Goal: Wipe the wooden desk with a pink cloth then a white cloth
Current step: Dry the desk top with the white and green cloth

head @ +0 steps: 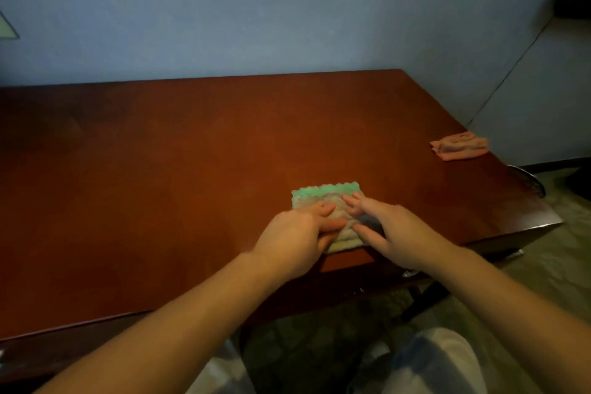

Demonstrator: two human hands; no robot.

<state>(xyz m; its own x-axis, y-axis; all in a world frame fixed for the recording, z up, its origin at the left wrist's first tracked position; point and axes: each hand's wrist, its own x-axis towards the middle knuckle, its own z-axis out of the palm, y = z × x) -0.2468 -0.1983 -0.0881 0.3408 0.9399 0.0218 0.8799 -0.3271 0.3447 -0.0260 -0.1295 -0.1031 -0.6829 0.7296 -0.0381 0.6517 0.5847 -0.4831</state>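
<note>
A white cloth with a green scalloped far edge lies folded on the wooden desk, near its front edge. My left hand grips the cloth's left side, fingers curled over it and thumb under its near edge. My right hand lies flat on the cloth's right side with straight fingers. The pink cloth sits crumpled at the desk's far right edge, away from both hands.
A blue wall rises behind the desk. The desk's right corner is close to a chair back. Patterned floor and my knees show below the front edge.
</note>
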